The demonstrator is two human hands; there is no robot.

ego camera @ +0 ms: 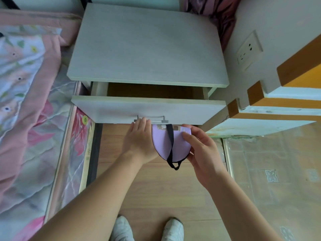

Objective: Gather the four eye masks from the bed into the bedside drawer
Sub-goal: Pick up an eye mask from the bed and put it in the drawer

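Observation:
A lilac eye mask (165, 145) with a black elastic strap hangs below the drawer front; it looks like a small stack, but I cannot tell how many. My right hand (199, 150) grips its right edge between thumb and fingers. My left hand (139, 138) lies against the mask's left side, fingertips on the metal handle (156, 118) of the bedside drawer (121, 108). The drawer is pulled partly out of the pale wooden nightstand (147, 46). What shows of its brown inside is bare. No other eye mask is visible on the bed (26, 101).
The bed with a pink floral quilt fills the left side, close to the nightstand. On the right a white wall holds a socket (249, 49), with orange-edged steps (278, 101) below it. Wooden floor and my two white shoes (147, 228) are below.

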